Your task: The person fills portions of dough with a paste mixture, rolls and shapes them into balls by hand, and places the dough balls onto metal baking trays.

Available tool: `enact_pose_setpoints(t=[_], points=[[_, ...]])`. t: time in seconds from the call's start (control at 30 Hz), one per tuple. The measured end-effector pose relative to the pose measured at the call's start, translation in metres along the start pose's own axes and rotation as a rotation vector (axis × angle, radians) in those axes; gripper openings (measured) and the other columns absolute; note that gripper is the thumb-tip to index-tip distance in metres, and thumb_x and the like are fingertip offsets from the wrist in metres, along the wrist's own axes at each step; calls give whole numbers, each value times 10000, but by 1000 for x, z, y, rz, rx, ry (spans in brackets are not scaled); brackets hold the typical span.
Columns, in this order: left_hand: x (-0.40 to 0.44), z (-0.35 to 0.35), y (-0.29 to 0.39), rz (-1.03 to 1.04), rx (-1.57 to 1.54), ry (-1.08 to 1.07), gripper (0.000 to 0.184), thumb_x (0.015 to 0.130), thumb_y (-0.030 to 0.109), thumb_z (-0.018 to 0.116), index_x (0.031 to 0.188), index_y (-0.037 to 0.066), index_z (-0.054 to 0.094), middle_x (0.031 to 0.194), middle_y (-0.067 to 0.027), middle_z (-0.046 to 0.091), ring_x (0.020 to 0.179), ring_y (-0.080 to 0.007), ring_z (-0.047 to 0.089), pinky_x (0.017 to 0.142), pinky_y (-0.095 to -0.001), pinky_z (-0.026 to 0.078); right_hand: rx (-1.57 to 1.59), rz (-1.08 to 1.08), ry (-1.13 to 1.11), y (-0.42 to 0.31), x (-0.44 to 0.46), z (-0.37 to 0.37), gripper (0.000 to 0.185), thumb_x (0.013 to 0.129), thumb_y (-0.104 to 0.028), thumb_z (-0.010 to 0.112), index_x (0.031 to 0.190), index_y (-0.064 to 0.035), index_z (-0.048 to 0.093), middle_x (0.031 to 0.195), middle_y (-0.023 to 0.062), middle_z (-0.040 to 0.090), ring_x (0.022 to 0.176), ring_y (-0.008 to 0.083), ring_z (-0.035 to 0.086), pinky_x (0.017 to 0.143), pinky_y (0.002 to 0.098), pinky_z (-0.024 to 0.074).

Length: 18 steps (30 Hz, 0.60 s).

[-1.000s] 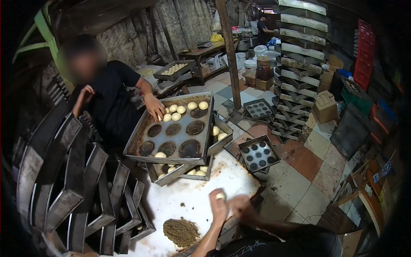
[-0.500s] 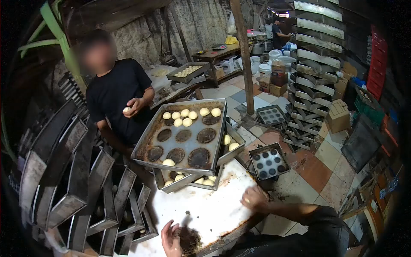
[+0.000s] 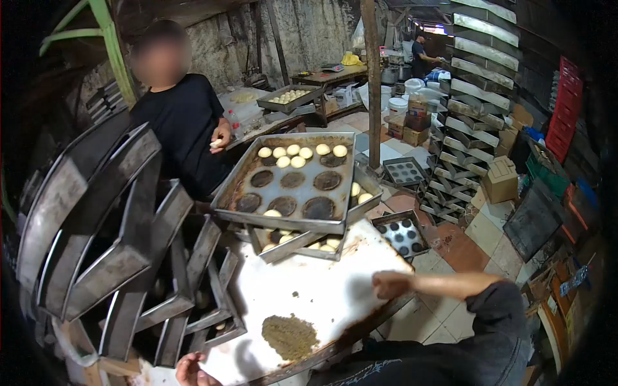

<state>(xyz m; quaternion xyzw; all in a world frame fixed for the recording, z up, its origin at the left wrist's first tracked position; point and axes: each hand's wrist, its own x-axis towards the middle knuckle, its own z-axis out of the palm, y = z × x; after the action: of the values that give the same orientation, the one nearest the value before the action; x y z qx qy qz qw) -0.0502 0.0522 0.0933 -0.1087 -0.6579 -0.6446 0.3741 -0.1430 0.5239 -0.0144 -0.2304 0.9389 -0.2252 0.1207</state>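
My left hand [image 3: 196, 371] is at the bottom edge, partly cut off, its visible fingers loosely bent and apart with nothing seen in them. It is near the front edge of the white tabletop [image 3: 347, 273], left of a greenish-brown crumbly heap [image 3: 290, 336]. Over the table's right side my right hand [image 3: 393, 285] is closed in a fist; whatever it may hold is hidden. Beyond both hands, a metal baking tray [image 3: 283, 222] rests crosswise on other trays. Pale dough balls [image 3: 294, 150] sit mostly along its far side, with one ball [image 3: 273, 213] near the front.
Staggered stacks of metal trays [image 3: 122, 270] rise at my left, with another tall stack [image 3: 479, 96] at the back right. Across the table, a person in a black shirt [image 3: 180, 128] holds a pale piece. Trays [image 3: 402, 235] lie on the tiled floor beside a wooden post [image 3: 373, 83].
My left hand has moved left and down, away from the crumbly heap. My right hand stays by the table's right side, now showing as a fist. The view has shifted; the other person's hand is lower.
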Motion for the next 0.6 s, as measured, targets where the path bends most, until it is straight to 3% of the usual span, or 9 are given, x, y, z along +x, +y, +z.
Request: enact_pose_setpoints(t=[0.07, 0.1, 0.17, 0.2, 0.27, 0.37, 0.43, 0.53, 0.6], points=[[-6, -15, 0, -24, -86, -41, 323, 862, 98, 562, 1165, -5, 514, 1135, -167, 561, 984, -247, 547, 888, -355, 436, 516, 249, -167, -84, 26, -102, 461, 783, -201, 624, 1196, -47, 490, 1105, 102, 548, 965, 202, 555, 835, 353, 479], [-17, -30, -9, -109, -147, -34, 329, 858, 98, 556, 1166, -9, 511, 1138, -162, 555, 993, -249, 543, 901, -367, 428, 312, -109, -57, -135, 42, -163, 457, 780, -214, 653, 1181, -51, 506, 1094, 98, 550, 975, 208, 553, 874, 351, 470], [-39, -48, -16, -309, -183, -61, 361, 835, 74, 534, 1186, -4, 501, 1149, -165, 545, 1015, -259, 541, 906, -378, 434, 13, -231, 289, -255, 45, -260, 429, 763, -210, 686, 1144, -63, 553, 1059, 77, 565, 970, 199, 560, 864, 328, 476], [-42, -49, -17, -246, -251, -117, 382, 830, 79, 542, 1196, -12, 489, 1143, -176, 550, 1019, -265, 546, 903, -376, 440, -195, -607, 488, -285, 67, -298, 423, 765, -214, 696, 1131, -57, 554, 1058, 70, 574, 959, 175, 562, 850, 309, 477], [-52, -66, -9, -676, -226, -140, 428, 839, 137, 576, 1203, -54, 459, 1139, -228, 541, 1035, -314, 543, 902, -410, 437, -83, -651, 644, -357, 98, -352, 332, 796, -212, 657, 1071, -42, 580, 937, 59, 609, 834, 159, 579, 741, 282, 488], [-55, -82, -17, -460, -345, -170, 436, 859, 175, 559, 1209, -61, 446, 1137, -243, 536, 1040, -329, 539, 928, -432, 414, -209, -652, 516, -443, 140, -395, 389, 844, -324, 621, 1048, 6, 592, 971, 81, 635, 914, 161, 572, 809, 299, 451], [-51, -101, -33, -383, -519, -239, 513, 798, 98, 540, 1286, 14, 408, 1291, -165, 446, 1134, -320, 509, 978, -486, 388, -385, -603, 438, -479, 170, -403, 443, 824, -347, 645, 1103, -7, 589, 1019, 87, 636, 942, 167, 567, 847, 313, 435], [-44, -111, -6, -348, -474, -136, 411, 872, 162, 518, 1205, -67, 442, 1140, -244, 535, 1055, -330, 534, 968, -446, 378, -445, -467, 101, -515, 210, -388, 520, 806, -384, 658, 1208, -67, 569, 1076, 113, 631, 949, 171, 565, 858, 308, 432], [-51, -132, -7, -553, -431, -159, 376, 871, 110, 475, 1197, -74, 440, 1146, -239, 533, 1066, -311, 532, 976, -440, 376, -334, -332, -10, -519, 279, -384, 325, 812, -239, 640, 1077, -56, 593, 924, 70, 610, 842, 173, 580, 741, 305, 490]])
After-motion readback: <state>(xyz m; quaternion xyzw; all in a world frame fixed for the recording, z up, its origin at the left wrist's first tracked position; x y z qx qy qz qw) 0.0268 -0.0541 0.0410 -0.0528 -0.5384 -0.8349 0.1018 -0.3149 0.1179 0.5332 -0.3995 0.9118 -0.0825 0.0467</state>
